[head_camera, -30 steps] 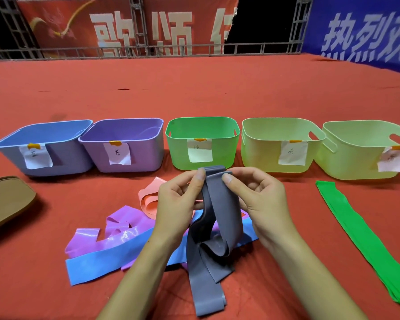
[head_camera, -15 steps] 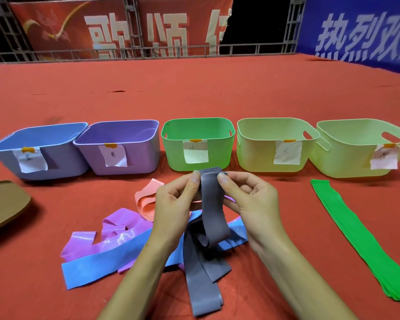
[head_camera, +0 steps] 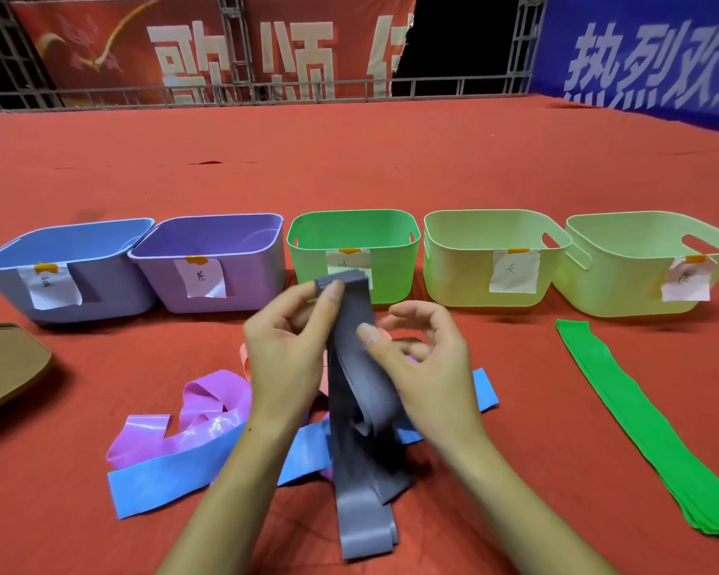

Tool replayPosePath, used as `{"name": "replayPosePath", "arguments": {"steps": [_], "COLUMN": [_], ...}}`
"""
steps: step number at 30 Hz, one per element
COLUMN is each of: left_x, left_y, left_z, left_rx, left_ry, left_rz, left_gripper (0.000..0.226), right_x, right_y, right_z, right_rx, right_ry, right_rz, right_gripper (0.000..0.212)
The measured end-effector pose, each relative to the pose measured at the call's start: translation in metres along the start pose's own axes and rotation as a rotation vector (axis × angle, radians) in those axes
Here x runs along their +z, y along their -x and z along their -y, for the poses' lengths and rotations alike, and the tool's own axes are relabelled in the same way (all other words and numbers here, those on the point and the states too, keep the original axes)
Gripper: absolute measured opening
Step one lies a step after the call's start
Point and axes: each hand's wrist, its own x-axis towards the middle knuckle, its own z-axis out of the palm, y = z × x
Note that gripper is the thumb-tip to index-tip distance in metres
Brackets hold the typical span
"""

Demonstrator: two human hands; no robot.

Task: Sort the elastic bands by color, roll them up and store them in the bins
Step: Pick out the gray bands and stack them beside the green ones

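My left hand (head_camera: 285, 350) pinches the folded top end of a grey elastic band (head_camera: 355, 412), lifted in front of the green bin (head_camera: 351, 230). The band hangs down and trails onto the red cloth. My right hand (head_camera: 422, 367) sits lower, its thumb pressed on the band's middle while its fingers curl behind. Under the hands lie a blue band (head_camera: 171, 475), a purple band (head_camera: 200, 412) and a pink band (head_camera: 245, 354). A green band stack (head_camera: 640, 425) lies flat at the right. The bins stand in a row: blue (head_camera: 65, 246), purple (head_camera: 208, 238), green, and two pale green (head_camera: 490, 230) (head_camera: 640, 238).
Each bin carries a taped paper label (head_camera: 513, 269) on its front. A brown lid-like object (head_camera: 5, 363) lies at the left edge. A metal railing (head_camera: 266, 91) and banners close off the far side of the red cloth.
My right hand has let go of the band's top end and slid down to its middle. My left hand still holds the top, raised slightly toward the green bin.
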Motion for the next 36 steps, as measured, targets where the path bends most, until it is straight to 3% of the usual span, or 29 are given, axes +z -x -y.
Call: {"name": "replayPosePath", "arguments": {"steps": [3,8,12,16,25,31,36], "left_x": [-0.01,-0.017,-0.018,-0.027,-0.028,-0.027,-0.021], "left_y": [-0.018,-0.05,-0.066,-0.065,-0.061,-0.06,-0.055], "left_z": [-0.004,-0.019,-0.029,-0.025,-0.027,-0.036,-0.039], "left_rx": [0.008,0.011,0.011,-0.008,-0.015,-0.017,-0.023], "left_ry": [0.041,0.109,0.13,0.121,0.112,0.16,0.163], "left_rz": [-0.066,-0.181,-0.21,-0.236,-0.233,-0.211,-0.173], "left_gripper": [0.014,0.023,0.024,0.03,0.026,0.023,0.02], "right_x": [0.003,-0.002,-0.007,-0.01,-0.024,-0.022,-0.021], "right_y": [0.005,0.004,0.001,0.0,-0.002,0.005,0.008], "right_z": [-0.005,-0.005,-0.012,-0.013,-0.023,-0.016,-0.006], "right_rx": [0.071,0.168,0.206,0.194,0.279,0.184,0.054], "right_ry": [0.004,0.145,0.147,0.142,0.355,0.641,1.055], "right_rz": [0.141,0.412,0.526,0.541,0.64,0.66,0.603], "right_gripper": [0.043,0.052,0.058,0.046,0.065,0.034,0.046]}}
